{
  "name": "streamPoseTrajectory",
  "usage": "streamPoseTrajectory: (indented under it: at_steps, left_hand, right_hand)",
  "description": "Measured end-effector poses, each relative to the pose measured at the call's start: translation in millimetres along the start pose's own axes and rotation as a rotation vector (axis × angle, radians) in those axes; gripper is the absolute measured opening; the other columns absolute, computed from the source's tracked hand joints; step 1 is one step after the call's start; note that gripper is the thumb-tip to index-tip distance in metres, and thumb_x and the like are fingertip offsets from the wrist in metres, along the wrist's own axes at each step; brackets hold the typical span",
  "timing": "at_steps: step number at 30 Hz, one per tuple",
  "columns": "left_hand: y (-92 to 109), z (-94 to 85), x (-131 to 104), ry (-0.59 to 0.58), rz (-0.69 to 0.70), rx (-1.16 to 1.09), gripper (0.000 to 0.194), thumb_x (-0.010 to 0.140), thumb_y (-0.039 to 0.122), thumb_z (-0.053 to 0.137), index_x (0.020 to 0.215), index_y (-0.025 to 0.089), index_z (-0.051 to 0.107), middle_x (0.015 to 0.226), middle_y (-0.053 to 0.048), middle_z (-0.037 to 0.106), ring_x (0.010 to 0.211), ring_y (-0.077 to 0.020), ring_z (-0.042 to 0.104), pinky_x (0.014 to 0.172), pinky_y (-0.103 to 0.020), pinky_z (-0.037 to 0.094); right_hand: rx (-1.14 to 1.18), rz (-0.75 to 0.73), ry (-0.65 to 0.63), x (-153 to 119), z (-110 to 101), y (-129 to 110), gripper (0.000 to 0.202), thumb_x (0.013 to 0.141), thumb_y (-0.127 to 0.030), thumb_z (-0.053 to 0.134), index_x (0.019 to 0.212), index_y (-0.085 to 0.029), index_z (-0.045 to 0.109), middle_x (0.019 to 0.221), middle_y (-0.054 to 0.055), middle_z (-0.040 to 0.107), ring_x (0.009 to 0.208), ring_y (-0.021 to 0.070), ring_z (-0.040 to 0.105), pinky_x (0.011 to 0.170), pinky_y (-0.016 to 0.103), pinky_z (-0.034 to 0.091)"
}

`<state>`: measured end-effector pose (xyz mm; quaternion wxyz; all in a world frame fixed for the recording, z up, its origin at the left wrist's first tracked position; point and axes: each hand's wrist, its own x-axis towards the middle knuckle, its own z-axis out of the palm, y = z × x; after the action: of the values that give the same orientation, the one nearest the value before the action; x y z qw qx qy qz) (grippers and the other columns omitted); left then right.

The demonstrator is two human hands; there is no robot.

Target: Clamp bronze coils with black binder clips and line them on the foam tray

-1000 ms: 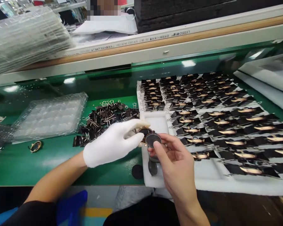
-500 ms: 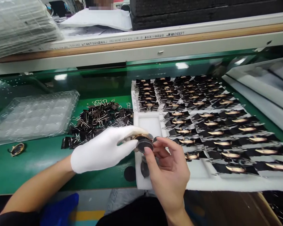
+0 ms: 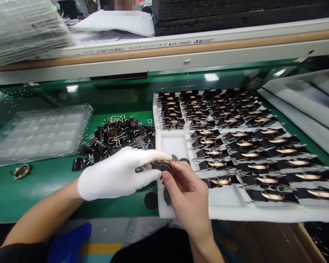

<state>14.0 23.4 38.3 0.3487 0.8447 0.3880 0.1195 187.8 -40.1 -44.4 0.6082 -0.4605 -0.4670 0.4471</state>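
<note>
In front of me, my white-gloved left hand [image 3: 117, 173] pinches a round gold-rimmed piece with a black disc on it [image 3: 163, 167] between thumb and fingers. My bare right hand [image 3: 189, 191] grips the same piece from the other side, thumb against its lower edge. The hands hide part of it. Below, a loose black disc [image 3: 151, 200] lies on the green table beside the white foam tray [image 3: 227, 196]. More dark discs in the tray are partly covered by my right hand. A similar gold-rimmed piece [image 3: 22, 170] lies at the far left.
Rows of gold pieces clamped in black binder clips [image 3: 259, 167] fill much of the tray. Left of it is a heap of loose binder clips [image 3: 115, 133]. A clear plastic blister tray [image 3: 41, 131] lies further left. A ledge [image 3: 120, 65] runs across the back.
My right hand has moved left, closer to my left fingers. The black disc now sits flatter against the gold-rimmed piece, and both hands hold it.
</note>
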Motion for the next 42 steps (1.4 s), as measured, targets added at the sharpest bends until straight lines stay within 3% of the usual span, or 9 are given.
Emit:
streamPoseTrajectory:
  at_steps: [4,10,14,18,24,28,34,38,42]
  left_hand:
    - [-1.5,-20.3,-4.0,-0.049,-0.084,0.150,0.036,0.104,0.040,0.053,0.136,0.030,0.065,0.097,0.004,0.079,0.078,-0.0120,0.071,0.072,-0.021,0.049]
    - [-22.8,-44.9,-11.6,-0.026,-0.399,0.683,0.045,0.099,0.057,0.051,0.077,0.023,0.071,0.057,0.001,0.058,0.050,-0.0146,0.047,0.056,-0.029,0.026]
    - [-31.5,-28.4,-5.2,-0.239,-0.211,0.620,0.037,0.094,0.056,0.062,0.118,0.031,0.074,0.089,-0.001,0.073,0.070,-0.0185,0.060,0.063,-0.028,0.032]
    - [-34.8,-11.6,8.4,-0.417,-0.039,0.673,0.023,0.095,0.044,0.066,0.093,0.024,0.075,0.086,-0.003,0.069,0.069,-0.0177,0.059,0.062,-0.030,0.032]
    - [-31.8,-18.9,14.6,-0.060,-0.130,0.493,0.026,0.097,0.039,0.062,0.081,0.020,0.069,0.066,0.003,0.063,0.060,-0.0110,0.055,0.062,-0.027,0.035]
    - [-10.8,-18.2,9.4,0.210,-0.226,0.186,0.024,0.095,0.041,0.064,0.085,0.020,0.069,0.068,0.004,0.067,0.061,-0.0093,0.059,0.060,-0.023,0.044]
    - [4.7,-16.2,-0.2,0.072,-0.210,-0.087,0.023,0.091,0.043,0.068,0.083,0.021,0.068,0.072,0.001,0.072,0.061,-0.0111,0.063,0.057,-0.024,0.048]
    - [-2.9,-24.1,-3.0,-0.037,-0.079,0.058,0.029,0.083,0.048,0.076,0.082,0.022,0.065,0.063,0.003,0.064,0.056,-0.0101,0.056,0.055,-0.025,0.043]
    - [-5.9,-29.6,-1.6,-0.057,-0.113,0.256,0.057,0.071,0.055,0.080,0.114,0.022,0.062,0.072,0.006,0.061,0.056,-0.0092,0.051,0.054,-0.024,0.036]
  right_hand:
    - [-0.012,-0.060,0.055,-2.8,-3.1,2.1,0.015,0.094,-0.021,0.074,0.107,-0.028,0.078,0.102,0.003,0.075,0.089,0.0160,0.074,0.077,0.025,0.064]
    - [-0.085,-0.102,0.136,-12.2,-3.2,4.9,0.013,0.090,-0.023,0.079,0.103,-0.024,0.079,0.089,0.003,0.077,0.077,0.0189,0.075,0.071,0.032,0.067]
    - [-0.127,-0.113,0.098,-15.7,-3.2,9.0,0.016,0.090,-0.023,0.079,0.106,-0.025,0.080,0.090,0.004,0.076,0.077,0.0189,0.073,0.067,0.032,0.064]
    - [-0.145,-0.132,0.101,-18.7,-4.3,13.5,0.023,0.089,-0.019,0.079,0.110,-0.028,0.079,0.095,0.003,0.075,0.083,0.0191,0.071,0.071,0.033,0.061]
    - [-0.169,-0.183,0.042,-17.2,-5.7,11.1,0.024,0.092,-0.015,0.075,0.112,-0.028,0.078,0.097,0.004,0.072,0.088,0.0203,0.069,0.073,0.035,0.058]
    - [-0.253,-0.218,-0.054,-14.5,-5.5,8.3,0.022,0.092,-0.014,0.074,0.111,-0.025,0.077,0.132,0.010,0.067,0.105,0.0235,0.071,0.090,0.043,0.061]
    - [-0.209,-0.255,-0.109,-17.7,-7.8,9.6,0.029,0.090,-0.011,0.075,0.113,-0.027,0.076,0.127,0.006,0.075,0.119,0.0256,0.071,0.101,0.043,0.060]
    - [-0.186,-0.299,-0.147,-20.1,-12.1,9.9,0.032,0.087,-0.009,0.077,0.114,-0.028,0.076,0.109,0.003,0.078,0.102,0.0236,0.074,0.087,0.039,0.064]
    - [-0.171,-0.318,-0.107,-20.5,-12.6,9.6,0.034,0.086,-0.008,0.077,0.114,-0.027,0.077,0.110,0.005,0.077,0.097,0.0228,0.073,0.082,0.038,0.063]
